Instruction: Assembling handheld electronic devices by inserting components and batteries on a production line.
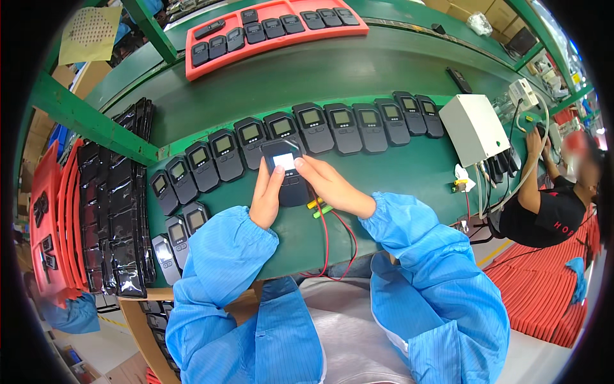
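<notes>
Between both hands is a black handheld device (295,192) with a small, brightly lit white screen, held over the near part of the green bench. My left hand (265,200) grips its left side, thumb by the screen's lower corner. From the other side my right hand (331,185) holds it, thumb at the screen's right edge. Beneath the right hand lie a yellow clip and a green clip (323,211) with red leads running toward the bench's front edge. Behind the hands stands a curved row of similar black devices (313,128) with grey screens. More devices (176,233) lie at the left.
A red tray (275,41) of devices sits across the bench. Black plastic packaging (115,217) and red trays (57,217) stand left, above a cardboard box (144,336). At right are a white box (474,128) with cables and a co-worker (543,214) by stacked red trays (543,294).
</notes>
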Available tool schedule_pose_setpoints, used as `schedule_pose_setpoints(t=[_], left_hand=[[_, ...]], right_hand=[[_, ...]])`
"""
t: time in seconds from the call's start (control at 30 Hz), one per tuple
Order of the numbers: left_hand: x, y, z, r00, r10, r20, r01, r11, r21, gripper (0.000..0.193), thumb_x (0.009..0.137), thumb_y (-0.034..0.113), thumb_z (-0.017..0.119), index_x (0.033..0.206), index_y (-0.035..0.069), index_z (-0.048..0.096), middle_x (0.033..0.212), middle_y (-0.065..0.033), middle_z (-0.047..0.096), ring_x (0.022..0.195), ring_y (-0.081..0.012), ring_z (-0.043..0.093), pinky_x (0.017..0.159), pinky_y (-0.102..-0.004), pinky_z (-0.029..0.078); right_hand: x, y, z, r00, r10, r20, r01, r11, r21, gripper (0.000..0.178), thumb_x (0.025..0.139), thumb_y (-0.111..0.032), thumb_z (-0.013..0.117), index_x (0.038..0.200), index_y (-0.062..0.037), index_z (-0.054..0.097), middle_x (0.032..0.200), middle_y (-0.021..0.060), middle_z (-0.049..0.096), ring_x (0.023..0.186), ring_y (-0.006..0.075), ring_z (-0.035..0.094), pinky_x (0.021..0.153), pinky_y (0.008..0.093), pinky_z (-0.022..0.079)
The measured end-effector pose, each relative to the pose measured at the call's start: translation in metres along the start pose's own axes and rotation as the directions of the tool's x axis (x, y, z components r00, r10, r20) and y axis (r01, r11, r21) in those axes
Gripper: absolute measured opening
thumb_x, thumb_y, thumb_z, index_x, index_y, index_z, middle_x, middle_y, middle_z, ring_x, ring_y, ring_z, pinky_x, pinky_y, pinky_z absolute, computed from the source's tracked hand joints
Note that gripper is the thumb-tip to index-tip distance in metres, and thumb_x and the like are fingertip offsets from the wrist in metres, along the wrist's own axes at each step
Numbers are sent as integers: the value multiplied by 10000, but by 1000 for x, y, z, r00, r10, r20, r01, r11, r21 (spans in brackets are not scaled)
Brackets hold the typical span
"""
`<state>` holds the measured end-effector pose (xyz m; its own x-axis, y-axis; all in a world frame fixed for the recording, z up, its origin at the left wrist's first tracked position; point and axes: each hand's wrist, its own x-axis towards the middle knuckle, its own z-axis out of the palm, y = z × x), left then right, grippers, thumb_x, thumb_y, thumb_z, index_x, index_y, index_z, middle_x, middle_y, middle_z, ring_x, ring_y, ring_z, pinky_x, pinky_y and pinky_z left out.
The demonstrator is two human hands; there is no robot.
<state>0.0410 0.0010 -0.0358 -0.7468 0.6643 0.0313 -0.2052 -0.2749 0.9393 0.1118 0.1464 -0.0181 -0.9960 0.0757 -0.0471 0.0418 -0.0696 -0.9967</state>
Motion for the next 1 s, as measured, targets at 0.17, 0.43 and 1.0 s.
schedule_pose_setpoints(t=[0.17, 0.43, 1.0], left_hand=[[0, 0, -1, 1000, 5, 7, -5, 1000, -9, 438, 997, 197, 411, 1393, 45, 303, 1254, -50, 474, 1125, -117, 456, 965, -244, 364], [0, 1, 2, 1000, -2, -4, 2, 1000, -15, 435, 997, 196, 410, 1391, 47, 306, 1248, -49, 477, 1125, -117, 457, 965, -246, 365], [0, 0, 0, 1000, 10, 12, -9, 1000, -20, 433, 995, 195, 413, 1389, 46, 311, 1248, -48, 477, 1126, -116, 455, 965, -247, 364]], right_hand=[[0, -3, 2, 1000, -13, -1, 13, 1000, 10, 422, 995, -393, 395, 1066, 1, 528, 786, 10, 551, 677, 64, 491, 563, 223, 427], [-1, -4, 2, 1000, -20, 5, 20, 1000, 23, 418, 995, -391, 402, 1032, 7, 524, 790, 9, 547, 690, 66, 486, 573, 223, 422], [-1, -4, 2, 1000, -4, 3, 4, 1000, 3, 404, 996, -382, 403, 1011, 3, 526, 770, -2, 535, 677, 58, 473, 566, 215, 409]])
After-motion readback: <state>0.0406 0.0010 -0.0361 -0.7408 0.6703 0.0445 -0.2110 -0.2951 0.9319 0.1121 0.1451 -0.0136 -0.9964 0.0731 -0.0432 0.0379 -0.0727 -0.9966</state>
